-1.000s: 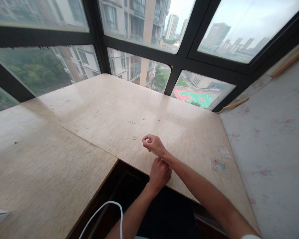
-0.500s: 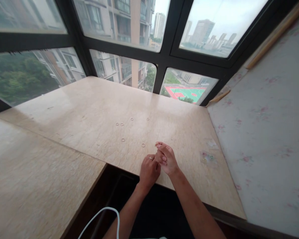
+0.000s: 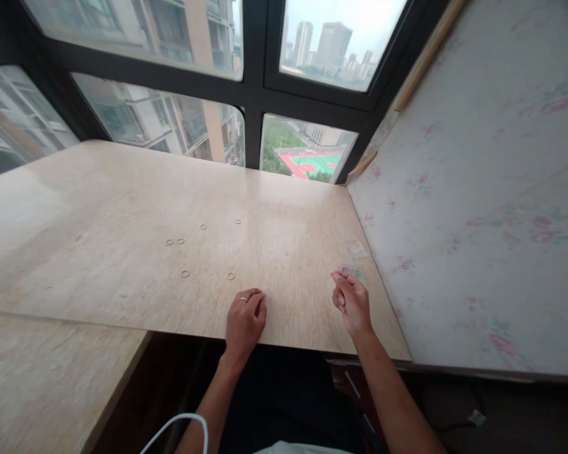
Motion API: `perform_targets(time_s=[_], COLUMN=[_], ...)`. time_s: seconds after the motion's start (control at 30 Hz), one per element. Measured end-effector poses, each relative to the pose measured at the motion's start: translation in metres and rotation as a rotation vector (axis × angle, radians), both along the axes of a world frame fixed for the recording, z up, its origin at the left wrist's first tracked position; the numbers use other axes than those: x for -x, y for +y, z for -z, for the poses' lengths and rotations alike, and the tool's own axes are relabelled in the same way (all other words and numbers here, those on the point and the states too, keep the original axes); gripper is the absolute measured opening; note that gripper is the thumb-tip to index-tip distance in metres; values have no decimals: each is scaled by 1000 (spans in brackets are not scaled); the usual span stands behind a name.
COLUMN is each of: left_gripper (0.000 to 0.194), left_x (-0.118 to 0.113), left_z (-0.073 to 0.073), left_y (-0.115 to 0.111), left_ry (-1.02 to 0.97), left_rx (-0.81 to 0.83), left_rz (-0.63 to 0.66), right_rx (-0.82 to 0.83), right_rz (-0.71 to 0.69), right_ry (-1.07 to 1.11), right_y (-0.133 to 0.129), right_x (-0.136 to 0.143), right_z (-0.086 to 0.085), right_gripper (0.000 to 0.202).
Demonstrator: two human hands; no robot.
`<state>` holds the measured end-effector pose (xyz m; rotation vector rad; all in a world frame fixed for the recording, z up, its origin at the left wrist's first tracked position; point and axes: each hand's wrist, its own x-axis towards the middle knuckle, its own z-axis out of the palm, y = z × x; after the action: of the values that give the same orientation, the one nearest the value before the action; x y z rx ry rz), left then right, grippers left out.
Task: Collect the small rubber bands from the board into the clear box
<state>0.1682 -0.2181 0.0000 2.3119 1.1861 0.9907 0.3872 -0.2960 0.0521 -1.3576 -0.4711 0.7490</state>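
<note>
A white cable [image 3: 194, 416] arches in the foreground, behind the left fingers, beside the left forearm. The left hand [image 3: 246, 325] rests near the table's front edge, its fingers bent downward and drawn in narrow; a metal finger ring [image 3: 243, 299] is worn on one of them. Whether those fingers hold anything cannot be told. Well to their right is the right hand [image 3: 355, 309], its fingers curled in with the tips close together; I cannot tell whether something small is between them.

Ahead of the left fingers and slightly left lies the nearest thin ring [image 3: 231, 279], flat on the table [image 3: 293, 214]. Another lone ring [image 3: 185, 277] lies farther left of it.

The transparent packet [image 3: 355, 272] with coloured contents lies just beyond the right fingers, partly covered by them, so contact is unclear. The right hand is much the nearer to it, the left to the rings. The packet's visible part stretches rightward from the fingertips; its full long axis is hidden.

Farther ahead of the left fingers, to the left, are a side-by-side ring pair [image 3: 180, 244] and a single ring [image 3: 203, 229]; the farthest ring [image 3: 238, 224] lies almost straight ahead. A colourless plastic piece [image 3: 357, 250] sits beyond the packet, near the flowered wall [image 3: 454, 221].
</note>
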Motion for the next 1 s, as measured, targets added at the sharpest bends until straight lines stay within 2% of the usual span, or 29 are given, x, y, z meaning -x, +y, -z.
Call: perform_targets(time_s=[0.17,0.27,0.63,0.8,1.0], left_gripper=[16,16,16,15,16], left_x=[1,1,-1,0,-1], left_z=[1,1,0,1,-1], left_y=[1,3,4,4,4], left_ry=[34,31,35,45,28], left_rx=[-40,-56,-61,-72,-45], left_rz=[24,23,24,36,24], right_rx=[106,166,364,340,355], right_rz=[209,248,156,196,26], right_ry=[-239,-351,-635,-683,-757], right_y=[-17,-22,-29,-34,-40], right_x=[-39,-50,-61,-57,-37], right_z=[2,2,20,23,39], right_gripper=[35,36,38,37,36])
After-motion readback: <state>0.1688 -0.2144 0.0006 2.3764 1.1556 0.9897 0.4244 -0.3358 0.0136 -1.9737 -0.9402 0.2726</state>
